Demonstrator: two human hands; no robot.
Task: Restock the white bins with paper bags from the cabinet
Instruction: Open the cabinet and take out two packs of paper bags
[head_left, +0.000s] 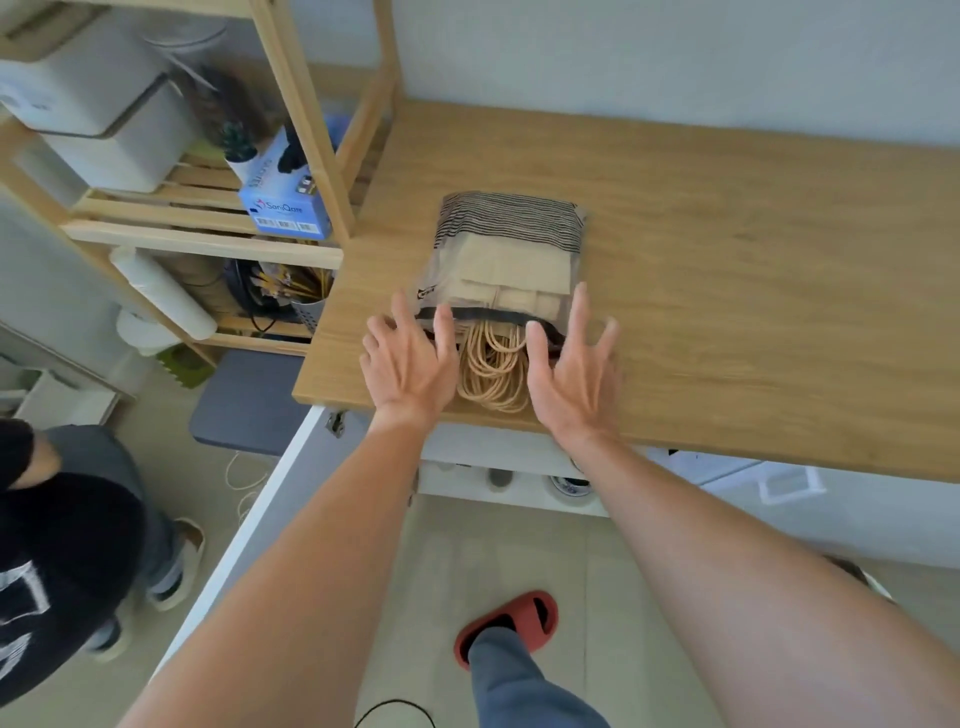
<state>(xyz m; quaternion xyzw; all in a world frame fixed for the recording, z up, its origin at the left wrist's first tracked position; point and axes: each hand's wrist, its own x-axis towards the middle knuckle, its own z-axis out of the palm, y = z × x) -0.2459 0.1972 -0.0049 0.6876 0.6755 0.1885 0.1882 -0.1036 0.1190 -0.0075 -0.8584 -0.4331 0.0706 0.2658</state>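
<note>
At the centre of the frame a clear plastic pack of brown paper bags (501, 265) lies flat on the wooden countertop (727, 291), its open end facing the person, the twisted paper handles (491, 366) spilling out. The left hand (410, 358) and right hand (574, 364) flank those handles, fingers spread straight and gripping nothing. The stack looks light, flat and fairly stiff, the sleeve probably slippery; holding the bags' bodies, not the handles, seems safer. White bins (98, 104) sit upper left.

Glove box (283, 208) (blue), perhaps cutlery (291, 286)
</note>
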